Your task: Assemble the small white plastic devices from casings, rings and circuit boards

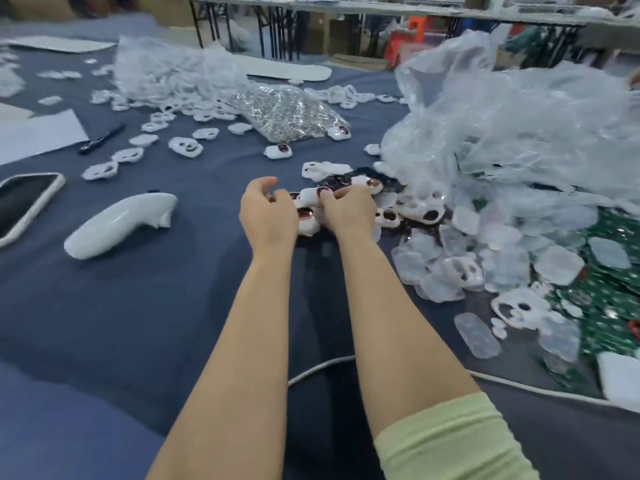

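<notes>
pale green sleeve (450,441) rides up the right forearm; both arms reach to the white devices (310,216) on the bench (138,306). right hand (349,211) curls its fingers over one, likely to press it together; left hand (268,216) curls beside it, its grip hidden. casings (450,271) and circuit boards (609,306) lie within reach at right, buried under plastic bags (519,133); rings lost in blur.

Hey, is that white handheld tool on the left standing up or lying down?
Lying down. The white tool rests lengthwise on its side, flat on the blue cloth.
</notes>
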`<state>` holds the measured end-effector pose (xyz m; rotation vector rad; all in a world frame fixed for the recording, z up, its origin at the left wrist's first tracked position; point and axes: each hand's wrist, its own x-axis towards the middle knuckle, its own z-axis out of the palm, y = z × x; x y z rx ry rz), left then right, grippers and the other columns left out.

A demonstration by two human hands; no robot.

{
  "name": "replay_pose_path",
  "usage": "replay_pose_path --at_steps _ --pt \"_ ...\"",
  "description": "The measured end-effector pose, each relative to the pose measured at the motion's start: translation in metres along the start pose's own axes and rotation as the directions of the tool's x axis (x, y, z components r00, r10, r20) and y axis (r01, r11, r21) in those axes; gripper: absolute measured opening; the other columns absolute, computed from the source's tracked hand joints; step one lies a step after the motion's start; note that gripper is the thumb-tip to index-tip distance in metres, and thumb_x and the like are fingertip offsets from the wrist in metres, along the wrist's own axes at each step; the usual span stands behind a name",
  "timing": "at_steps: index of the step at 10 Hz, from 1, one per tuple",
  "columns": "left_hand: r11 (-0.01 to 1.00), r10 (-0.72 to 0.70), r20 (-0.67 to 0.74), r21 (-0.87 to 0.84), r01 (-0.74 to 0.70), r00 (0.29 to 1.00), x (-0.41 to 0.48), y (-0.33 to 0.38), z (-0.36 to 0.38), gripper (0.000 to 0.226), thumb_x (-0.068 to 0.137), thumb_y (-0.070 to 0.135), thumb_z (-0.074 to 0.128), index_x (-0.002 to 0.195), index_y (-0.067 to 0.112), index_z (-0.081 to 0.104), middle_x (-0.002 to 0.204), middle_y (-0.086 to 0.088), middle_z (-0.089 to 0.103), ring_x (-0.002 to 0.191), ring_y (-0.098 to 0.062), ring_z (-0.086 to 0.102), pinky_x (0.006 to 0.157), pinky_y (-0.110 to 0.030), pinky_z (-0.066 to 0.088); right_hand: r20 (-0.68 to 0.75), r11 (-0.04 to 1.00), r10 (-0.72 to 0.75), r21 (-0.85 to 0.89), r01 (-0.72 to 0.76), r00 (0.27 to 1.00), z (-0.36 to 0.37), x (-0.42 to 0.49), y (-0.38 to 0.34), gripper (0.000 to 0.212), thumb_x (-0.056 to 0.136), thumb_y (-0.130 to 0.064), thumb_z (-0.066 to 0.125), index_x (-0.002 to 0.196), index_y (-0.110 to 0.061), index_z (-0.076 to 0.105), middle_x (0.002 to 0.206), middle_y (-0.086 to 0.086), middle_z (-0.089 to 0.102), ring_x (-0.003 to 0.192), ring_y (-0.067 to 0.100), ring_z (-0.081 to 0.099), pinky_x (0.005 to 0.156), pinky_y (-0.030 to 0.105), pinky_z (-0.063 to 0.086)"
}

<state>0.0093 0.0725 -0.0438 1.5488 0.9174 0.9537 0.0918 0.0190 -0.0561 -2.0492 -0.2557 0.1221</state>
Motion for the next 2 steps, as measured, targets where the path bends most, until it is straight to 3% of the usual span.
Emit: replay_pose_path --at_steps 1,2 --pt "0.999 0.032 0.004 0.01 -0.032 0.999 0.0013 -0.0015 0.005 0.033 0.091 0.007 0.045 0.12 0.011 0.061 0.119 -0.002 0.061 0.108 -0.013 0.055 0.089 -0.016 0.04 0.007 0.996 -0.015 -0.087 0.015 1.0 0.0061 0.0034 0.0001 0.034 0.091 -0.03 0.058 0.109 -0.003 0.066 0.112 0.014 0.068 0.11 0.03 0.058 0.089 0.03 0.042" --pt "0.997 0.068 0.015 0.045 -0.068 0.998 0.0006 0.0025 0.0117 0.03 0.092 0.007 0.045 0.118 0.01 0.061 0.121 -0.003 0.06 0.096 -0.006 0.049 0.071 0.0 0.031 0.003 0.997 -0.035 -0.071 0.035 0.999 0.0018 0.002 -0.0015 0.028 0.09 -0.024 0.057 0.103 -0.002 0.067 0.105 0.014 0.069 0.105 0.03 0.06 0.085 0.031 0.043"
